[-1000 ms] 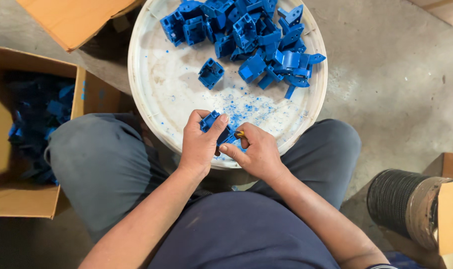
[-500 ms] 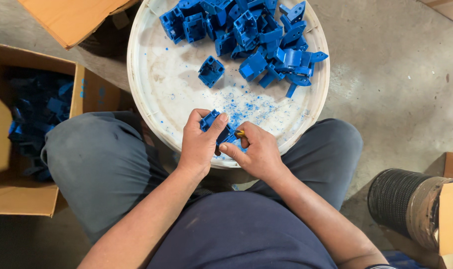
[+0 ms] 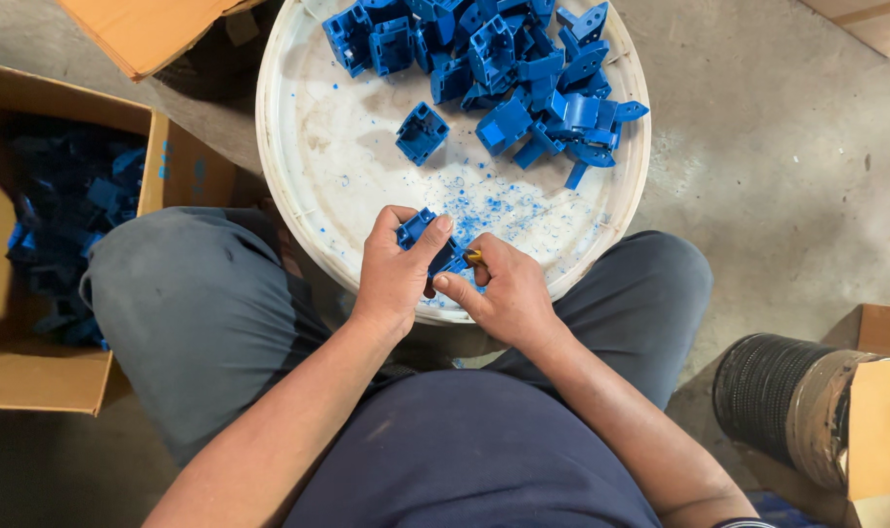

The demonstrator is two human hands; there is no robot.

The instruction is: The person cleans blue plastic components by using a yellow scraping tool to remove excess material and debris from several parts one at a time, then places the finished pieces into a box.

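Over the near edge of the round white lid, which serves as my worktop across the knees, both hands meet on one blue plastic part. From the head view, the only one I have, my left hand is closed around the part, thumb pressed along its top. My right hand is pinched on a small yellowish-handled tool, whose tip sits against the side of the part; the blade itself is too hidden to make out. The two hands touch each other around the piece.

Blue shavings are scattered on the lid just beyond the hands, so I judge the step in hand to be trimming or scraping flash off the held part. At the far side of the lid lies a heap of blue parts, with a single blue part lying apart from the heap, nearer the lid's centre. To the left of the lid stands an open cardboard box with more blue pieces in its shadowed inside. To the right of the lid, on the concrete floor, a dark ribbed roll lies beside another carton.

The next move, as I judge it, calls for a firm left-hand hold while the tool finishes its pass.
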